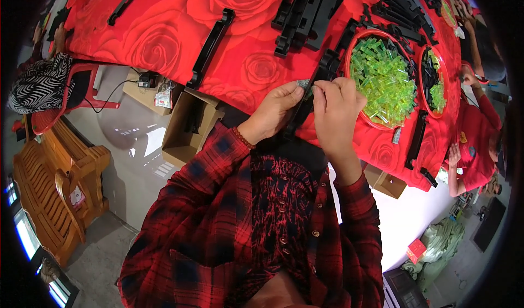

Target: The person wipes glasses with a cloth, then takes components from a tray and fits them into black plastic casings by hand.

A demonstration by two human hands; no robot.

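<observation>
Over the near edge of the table, a long black plastic strip [297, 114] slants between my two hands. My left hand [275, 108] is closed on it from the left, with a small clear-greenish piece [303, 83] showing at the thumb tip. The fingers of my right hand [337, 108] are pinched against the strip's other side; whatever may be between those fingertips is hidden. Just right of my right hand stands a red-rimmed basket heaped with small yellow-green translucent pieces [382, 81]. Another black strip [212, 48] lies on the table to the left.
The table has a red rose-patterned cloth [153, 18]. Stacked black strips [308, 16] lie at the back. A smaller red basket [422, 89] stands at the right. An open cardboard box [183, 153] sits below the edge, near a wooden bench [49, 171]. Other people work at both sides.
</observation>
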